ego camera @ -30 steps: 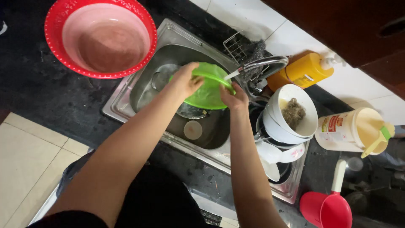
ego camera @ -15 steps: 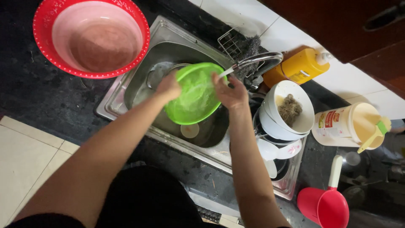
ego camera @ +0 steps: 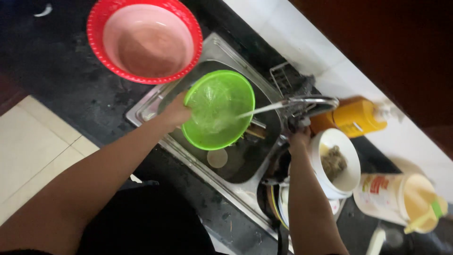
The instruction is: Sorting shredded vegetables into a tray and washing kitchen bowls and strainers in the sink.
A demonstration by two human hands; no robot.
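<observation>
My left hand (ego camera: pixel 176 111) grips the left rim of a green plastic strainer bowl (ego camera: pixel 218 109), held tilted over the steel sink (ego camera: pixel 245 165). A stream of water from the tap (ego camera: pixel 309 103) runs into the bowl. My right hand (ego camera: pixel 298 138) is at the base of the tap, fingers closed around it, below the spout.
A red-rimmed pink basin (ego camera: pixel 146 40) sits on the dark counter left of the sink. A white bowl (ego camera: pixel 336 163) with a scrubber, an orange bottle (ego camera: pixel 354 117) and a white jug with a yellow lid (ego camera: pixel 401 199) stand to the right. Stacked dishes (ego camera: pixel 276 198) lie beside the sink.
My right hand left the green bowl and moved to the tap; water now flows. My left hand keeps the bowl, now turned with its inside facing the stream.
</observation>
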